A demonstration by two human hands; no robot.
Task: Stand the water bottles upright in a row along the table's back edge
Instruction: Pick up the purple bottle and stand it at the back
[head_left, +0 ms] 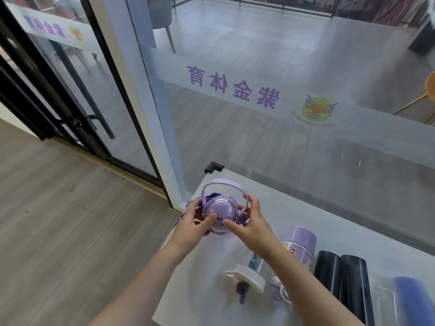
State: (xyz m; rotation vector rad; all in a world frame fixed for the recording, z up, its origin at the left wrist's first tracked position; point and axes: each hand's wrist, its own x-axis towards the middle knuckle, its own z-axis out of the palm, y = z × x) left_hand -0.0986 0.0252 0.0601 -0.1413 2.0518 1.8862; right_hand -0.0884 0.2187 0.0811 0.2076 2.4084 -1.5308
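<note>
A purple bottle with a domed lid, a hoop handle and a strap is held above the white table's left end, seen from its top. My left hand grips its left side and my right hand grips its right side and handle. A lilac bottle lies on the table to the right. Two dark bottles lie side by side beyond it. A white-lidded bottle lies near the front, partly behind my right forearm.
A glass wall with purple lettering runs along the table's back edge. A black corner guard caps the back left corner. A blue-capped clear item lies at the far right. Wooden floor and a glass door are to the left.
</note>
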